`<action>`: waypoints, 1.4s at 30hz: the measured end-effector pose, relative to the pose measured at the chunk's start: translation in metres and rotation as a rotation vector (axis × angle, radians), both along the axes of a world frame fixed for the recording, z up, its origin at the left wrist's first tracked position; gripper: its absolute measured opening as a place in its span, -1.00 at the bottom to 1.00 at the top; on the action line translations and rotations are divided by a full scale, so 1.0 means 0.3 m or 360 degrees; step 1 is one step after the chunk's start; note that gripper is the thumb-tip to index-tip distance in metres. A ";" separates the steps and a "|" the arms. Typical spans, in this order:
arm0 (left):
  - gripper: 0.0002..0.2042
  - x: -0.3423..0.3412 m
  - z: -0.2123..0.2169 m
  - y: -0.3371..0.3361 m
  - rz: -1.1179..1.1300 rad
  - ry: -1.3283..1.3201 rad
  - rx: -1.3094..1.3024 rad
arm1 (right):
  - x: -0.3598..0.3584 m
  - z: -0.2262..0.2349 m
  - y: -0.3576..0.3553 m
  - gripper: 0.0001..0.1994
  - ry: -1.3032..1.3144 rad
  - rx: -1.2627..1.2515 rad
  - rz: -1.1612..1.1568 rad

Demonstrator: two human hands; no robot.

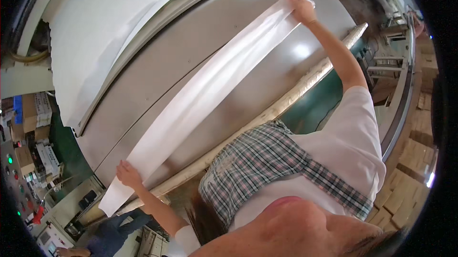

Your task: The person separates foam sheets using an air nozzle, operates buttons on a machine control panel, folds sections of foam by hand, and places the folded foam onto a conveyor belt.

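The left hand [128, 173] grips the near end of a long white strip [210, 90], fingers closed over its edge. The strip lies stretched along a curved grey metal surface [191, 42], beside a pale padded rail [286, 102]. At the far end, the right hand [301, 6] pinches the strip's other end. A wide white sheet [105, 33] lies beyond.

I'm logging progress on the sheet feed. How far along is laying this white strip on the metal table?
Done: the white fabric strip lies stretched along the steel surface. In hand: left hand presses one end, right hand grips the other. Left: neither end is released, and a lengthwise fold still shows.
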State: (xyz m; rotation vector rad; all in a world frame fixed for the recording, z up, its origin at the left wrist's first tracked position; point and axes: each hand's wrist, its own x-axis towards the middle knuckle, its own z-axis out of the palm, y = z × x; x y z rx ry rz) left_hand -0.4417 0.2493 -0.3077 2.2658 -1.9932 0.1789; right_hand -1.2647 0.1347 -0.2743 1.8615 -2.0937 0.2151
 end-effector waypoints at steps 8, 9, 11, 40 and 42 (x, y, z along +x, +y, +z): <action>-0.58 -0.142 -0.003 0.008 0.0625 -0.0199 0.0324 | -0.400 0.024 0.028 -0.76 -0.0387 -0.0036 -0.0507; -0.58 -0.145 -0.028 -0.005 0.0564 -0.0273 0.0396 | -0.365 0.041 0.032 -0.74 -0.0703 -0.0007 -0.0331; -0.59 0.016 -0.102 0.058 0.0263 -0.0656 0.0587 | -0.264 -0.053 -0.049 -0.67 -0.0887 0.0091 0.0078; -0.10 -1.379 -0.020 -0.105 -0.1495 0.1039 0.2090 | 0.756 -0.107 0.559 -0.55 -0.1520 0.0973 0.0552; -0.10 -1.419 -0.036 -0.135 -0.1529 0.1152 0.2124 | 0.757 -0.092 0.541 -0.56 -0.1608 0.0853 0.0585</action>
